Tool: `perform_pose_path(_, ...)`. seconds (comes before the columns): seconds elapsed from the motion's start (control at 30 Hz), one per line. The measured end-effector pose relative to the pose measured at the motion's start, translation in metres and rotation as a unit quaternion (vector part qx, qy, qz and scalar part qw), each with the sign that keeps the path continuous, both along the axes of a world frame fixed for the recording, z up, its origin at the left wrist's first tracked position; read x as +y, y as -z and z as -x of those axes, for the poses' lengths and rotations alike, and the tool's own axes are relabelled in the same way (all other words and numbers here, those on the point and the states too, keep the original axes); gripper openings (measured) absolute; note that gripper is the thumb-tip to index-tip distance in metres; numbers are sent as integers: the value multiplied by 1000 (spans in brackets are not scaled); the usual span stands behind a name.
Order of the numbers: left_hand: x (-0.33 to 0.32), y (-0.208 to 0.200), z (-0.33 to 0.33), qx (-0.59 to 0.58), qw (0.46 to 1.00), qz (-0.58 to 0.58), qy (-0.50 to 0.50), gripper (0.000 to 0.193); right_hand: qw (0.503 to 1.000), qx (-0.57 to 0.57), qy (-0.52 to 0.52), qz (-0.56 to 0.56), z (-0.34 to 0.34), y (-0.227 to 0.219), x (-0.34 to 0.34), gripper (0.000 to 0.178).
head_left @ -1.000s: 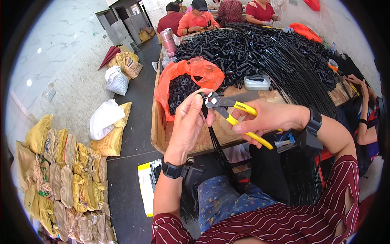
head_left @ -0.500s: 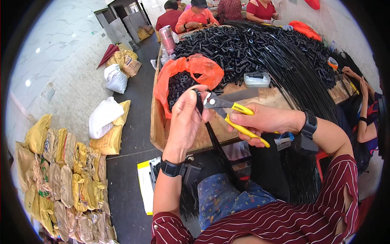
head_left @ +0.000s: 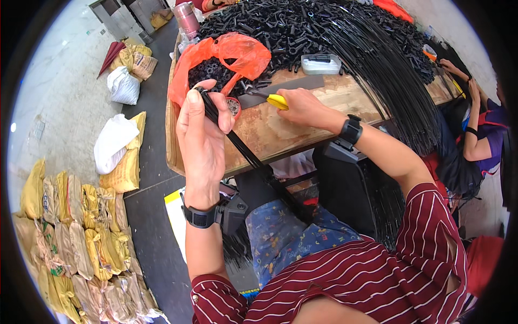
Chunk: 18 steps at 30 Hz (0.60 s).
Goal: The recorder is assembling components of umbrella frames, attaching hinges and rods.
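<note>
Left hand [head_left: 202, 124]: thumb and fingers closed on the upper end of a black strand bundle [head_left: 245, 150], which trails below the grip past the table edge to the lap, the fingers covering part of its top. Right hand [head_left: 307, 108], above the wooden table [head_left: 280, 129]: closed around yellow-handled pliers [head_left: 277, 101], head pointing left across a grey strip [head_left: 302, 83], contact not certain from this angle. Beyond: red-rimmed tub [head_left: 233, 106] between the hands, orange plastic bag [head_left: 248, 54], clear box [head_left: 321, 69], heaped black parts [head_left: 302, 29].
</note>
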<state>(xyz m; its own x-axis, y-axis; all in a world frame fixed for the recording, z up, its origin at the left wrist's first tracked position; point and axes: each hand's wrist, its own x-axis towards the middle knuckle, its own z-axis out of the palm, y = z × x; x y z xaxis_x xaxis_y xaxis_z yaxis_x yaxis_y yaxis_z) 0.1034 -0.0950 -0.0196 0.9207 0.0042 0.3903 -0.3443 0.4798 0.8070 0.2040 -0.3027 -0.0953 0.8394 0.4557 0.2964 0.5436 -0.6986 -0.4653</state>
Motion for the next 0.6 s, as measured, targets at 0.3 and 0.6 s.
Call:
perform_pose_path(0.3,5,2,-5,2,1000,5,-11,42,993,-39,-43,101,-9,1,29,20)
perform_pose_path(0.6,-10,2,-17,3,1000,18,-3,36,961,231,-5,-154,-13,-12,19,20)
